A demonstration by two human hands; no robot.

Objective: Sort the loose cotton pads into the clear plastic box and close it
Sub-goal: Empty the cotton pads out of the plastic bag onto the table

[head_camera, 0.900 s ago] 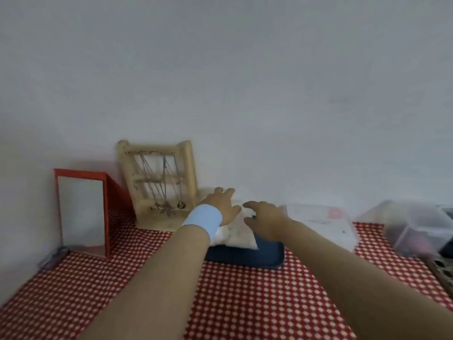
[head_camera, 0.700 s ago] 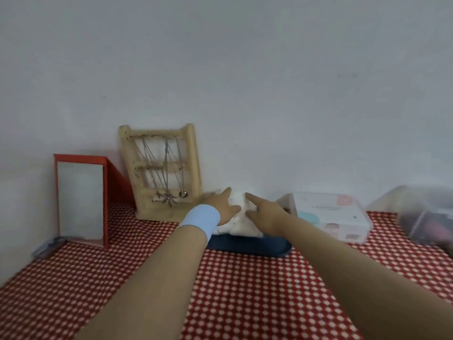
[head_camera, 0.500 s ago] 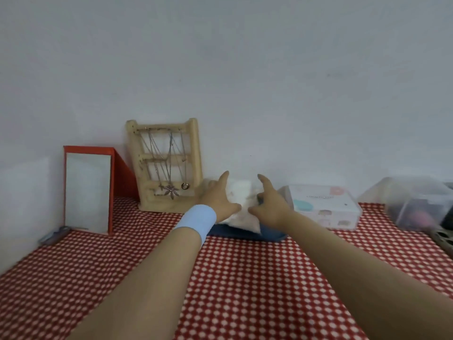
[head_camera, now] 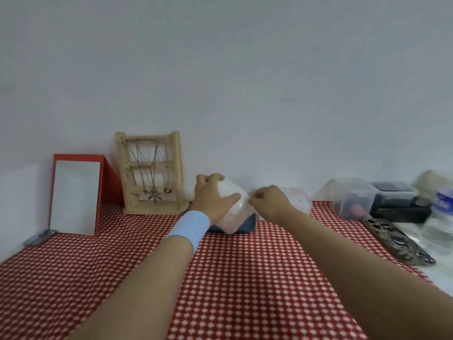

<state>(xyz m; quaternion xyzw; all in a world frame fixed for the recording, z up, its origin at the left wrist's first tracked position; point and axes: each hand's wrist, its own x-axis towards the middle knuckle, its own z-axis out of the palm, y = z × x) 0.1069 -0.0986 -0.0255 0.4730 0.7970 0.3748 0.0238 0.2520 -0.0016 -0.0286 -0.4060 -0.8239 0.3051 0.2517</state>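
Observation:
A soft white bag of cotton pads (head_camera: 230,192) lies tilted on a dark blue pouch (head_camera: 247,225) near the back wall. My left hand (head_camera: 210,198), with a light blue wristband, grips the bag from the left, fingers curled over its top and thumb across its front. My right hand (head_camera: 268,201) pinches the bag's right edge. A clear plastic box (head_camera: 297,200) with a printed lid stands just behind my right hand, partly hidden by it.
A red-framed mirror (head_camera: 74,195) and a wooden jewellery stand (head_camera: 150,173) lean on the wall at left. At right are a clear container (head_camera: 353,198), black boxes (head_camera: 397,204), a patterned phone case (head_camera: 398,241) and a water bottle (head_camera: 442,212). A red checked cloth (head_camera: 232,278) covers the table.
Both hands have closed on the bag of pads and lifted its top so that it tilts up off the blue pouch. The view has swung right, showing more objects there.

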